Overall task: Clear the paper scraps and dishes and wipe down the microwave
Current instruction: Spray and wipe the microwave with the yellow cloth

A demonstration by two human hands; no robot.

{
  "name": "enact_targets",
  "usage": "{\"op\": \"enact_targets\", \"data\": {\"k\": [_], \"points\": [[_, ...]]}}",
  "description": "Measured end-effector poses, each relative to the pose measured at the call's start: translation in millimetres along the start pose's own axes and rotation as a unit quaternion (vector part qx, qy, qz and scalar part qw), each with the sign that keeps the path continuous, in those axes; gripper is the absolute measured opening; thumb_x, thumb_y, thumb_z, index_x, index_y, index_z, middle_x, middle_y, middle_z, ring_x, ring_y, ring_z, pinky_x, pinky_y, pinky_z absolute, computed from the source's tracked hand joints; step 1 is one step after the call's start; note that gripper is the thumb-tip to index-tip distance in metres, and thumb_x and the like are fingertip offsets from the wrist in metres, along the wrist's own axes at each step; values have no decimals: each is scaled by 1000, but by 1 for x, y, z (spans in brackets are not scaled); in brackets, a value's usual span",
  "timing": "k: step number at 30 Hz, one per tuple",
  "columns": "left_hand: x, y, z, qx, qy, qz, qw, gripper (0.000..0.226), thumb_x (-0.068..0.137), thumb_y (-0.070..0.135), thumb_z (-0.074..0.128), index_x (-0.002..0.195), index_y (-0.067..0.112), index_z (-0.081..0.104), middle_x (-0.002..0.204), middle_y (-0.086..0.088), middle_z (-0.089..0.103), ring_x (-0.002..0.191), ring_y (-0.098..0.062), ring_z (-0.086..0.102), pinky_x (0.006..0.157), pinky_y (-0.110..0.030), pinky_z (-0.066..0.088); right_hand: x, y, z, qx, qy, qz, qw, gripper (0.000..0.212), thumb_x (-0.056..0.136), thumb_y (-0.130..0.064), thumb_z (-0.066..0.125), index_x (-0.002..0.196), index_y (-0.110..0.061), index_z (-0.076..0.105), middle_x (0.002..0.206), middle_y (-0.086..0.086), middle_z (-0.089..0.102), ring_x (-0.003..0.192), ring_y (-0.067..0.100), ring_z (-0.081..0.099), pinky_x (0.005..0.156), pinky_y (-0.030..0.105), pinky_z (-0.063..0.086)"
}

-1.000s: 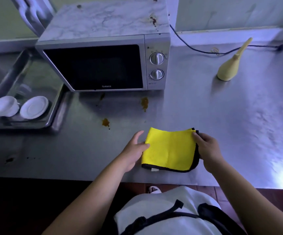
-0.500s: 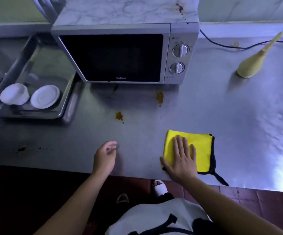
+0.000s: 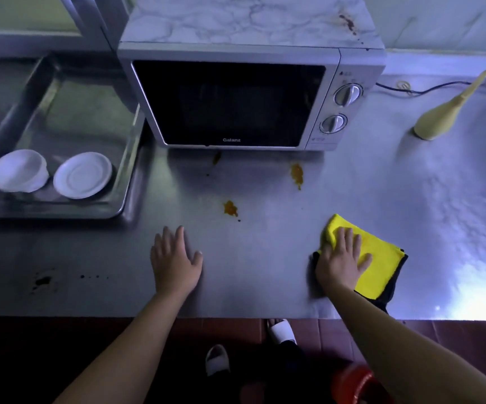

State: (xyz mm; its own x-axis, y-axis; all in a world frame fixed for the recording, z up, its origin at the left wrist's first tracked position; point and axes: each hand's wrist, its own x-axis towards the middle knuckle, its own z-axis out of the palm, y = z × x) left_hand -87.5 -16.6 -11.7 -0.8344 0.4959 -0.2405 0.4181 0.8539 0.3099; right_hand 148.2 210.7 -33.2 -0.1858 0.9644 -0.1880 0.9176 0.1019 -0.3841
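Near the front edge of the steel counter (image 3: 265, 275), pressed the folded yellow black-edged cloth (image 3: 381, 258) flat under the right hand (image 3: 339, 259), fingers straight. Rested the left hand (image 3: 174, 258) palm-down, released, on bare metal, well apart from the cloth. Faced the silver microwave (image 3: 230, 103) farther back, orange smears (image 3: 296, 176) between.

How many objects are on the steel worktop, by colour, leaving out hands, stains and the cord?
White: 2 (bowl, saucer)
Yellow: 2 (cloth, squeeze bottle)
Silver: 2 (microwave, tray)
Total: 6
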Motion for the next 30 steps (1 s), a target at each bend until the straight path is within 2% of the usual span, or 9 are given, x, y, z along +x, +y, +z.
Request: {"op": "enact_targets", "data": {"k": [2, 4, 8, 12, 15, 18, 20, 27, 30], "points": [[8, -4, 7, 24, 11, 15, 1000, 68, 95, 43, 45, 155, 16, 27, 163, -18, 18, 151, -36, 12, 122, -50, 8, 5, -10, 2, 59, 15, 22, 998, 53, 104, -26, 39, 156, -22, 31, 167, -2, 15, 155, 17, 2, 120, 53, -10], [10, -7, 17, 41, 40, 32, 998, 69, 91, 44, 39, 152, 14, 36, 159, -21, 28, 148, -38, 21, 120, -52, 13, 10, -22, 3, 115, 18, 8, 993, 50, 106, -23, 38, 155, -23, 33, 166, -2, 19, 155, 18, 2, 119, 53, -11], [13, -13, 28, 60, 89, 52, 993, 68, 87, 42, 43, 148, 12, 43, 154, -23, 36, 144, -39, 30, 117, -54, 20, 24, -54, 5, 210, -14, -39, 977, 46, 109, -23, 34, 155, -24, 33, 166, -3, 20, 155, 15, 2, 118, 49, -12], [17, -13, 35, 69, 127, 42, 989, 67, 85, 43, 41, 146, 14, 45, 153, -21, 38, 143, -37, 31, 117, -53, 20, 70, -101, 8, 232, -43, -41, 971, 46, 110, -30, 31, 156, -27, 30, 166, -5, 16, 154, 14, -1, 118, 50, -13], [22, -15, 44, 67, 157, 44, 984, 66, 84, 43, 42, 144, 15, 47, 152, -21, 39, 142, -38, 33, 116, -52, 20, 126, -137, 15, 169, -78, -88, 979, 48, 109, -35, 29, 157, -29, 25, 167, -6, 12, 154, 16, -3, 118, 51, -12], [24, -19, 50, 76, 188, 53, 978, 65, 85, 45, 42, 144, 17, 45, 152, -19, 39, 143, -37, 32, 117, -51, 19, 156, -157, 43, -84, -93, -187, 974, 63, 104, -55, 20, 160, -32, 3, 167, -4, -10, 153, 21, -14, 117, 57, -14], [28, -18, 49, 82, 198, 48, 976, 62, 85, 43, 42, 141, 17, 47, 151, -18, 41, 142, -36, 33, 116, -51, 22, 159, -158, 52, -166, -89, -232, 954, 75, 97, -67, 13, 159, -30, -10, 165, -2, -19, 152, 24, -20, 115, 60, -14], [43, -10, 42, 74, 208, 16, 975, 61, 85, 40, 37, 141, 17, 47, 150, -17, 42, 140, -37, 34, 114, -52, 26, 92, -101, 32, -224, -130, -375, 890, 85, 89, -78, 3, 156, -32, -19, 163, -6, -26, 149, 19, -29, 119, 57, -14], [40, -10, 41, 69, 208, 15, 976, 64, 83, 41, 38, 142, 18, 47, 149, -17, 43, 140, -36, 35, 114, -52, 27, 23, -50, 25, -194, -119, -394, 890, 81, 93, -68, 20, 160, -27, -3, 167, -1, -9, 154, 24, -14, 120, 60, -3]]}}
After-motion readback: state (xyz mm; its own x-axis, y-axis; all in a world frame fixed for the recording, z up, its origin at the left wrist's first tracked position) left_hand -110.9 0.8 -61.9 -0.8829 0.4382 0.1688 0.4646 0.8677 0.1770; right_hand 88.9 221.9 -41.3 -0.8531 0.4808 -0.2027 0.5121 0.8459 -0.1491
